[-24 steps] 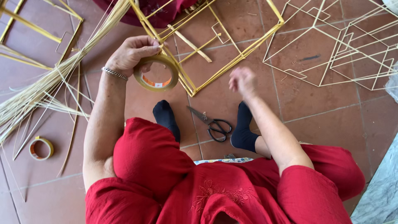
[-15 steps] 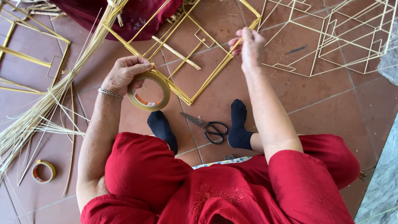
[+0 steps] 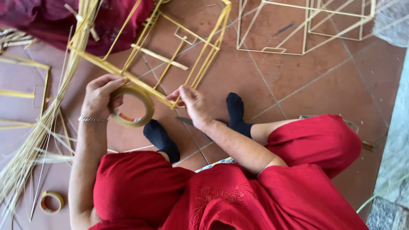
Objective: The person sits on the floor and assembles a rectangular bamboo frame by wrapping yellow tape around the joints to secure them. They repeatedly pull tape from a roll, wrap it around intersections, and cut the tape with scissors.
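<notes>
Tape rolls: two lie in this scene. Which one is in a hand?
The larger yellow tape roll, gripped by the left hand against the bamboo frame. The smaller roll lies untouched on the floor tiles.

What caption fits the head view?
Seated person's left hand holds a tape roll, right hand pinches a yellow stick frame on the tile floor.

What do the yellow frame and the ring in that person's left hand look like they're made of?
The frame looks like thin split bamboo or cane: matte pale yellow strips like the loose bundle. The ring in the left hand seems a tape roll: glossy yellowish band, cardboard-like core.
</notes>
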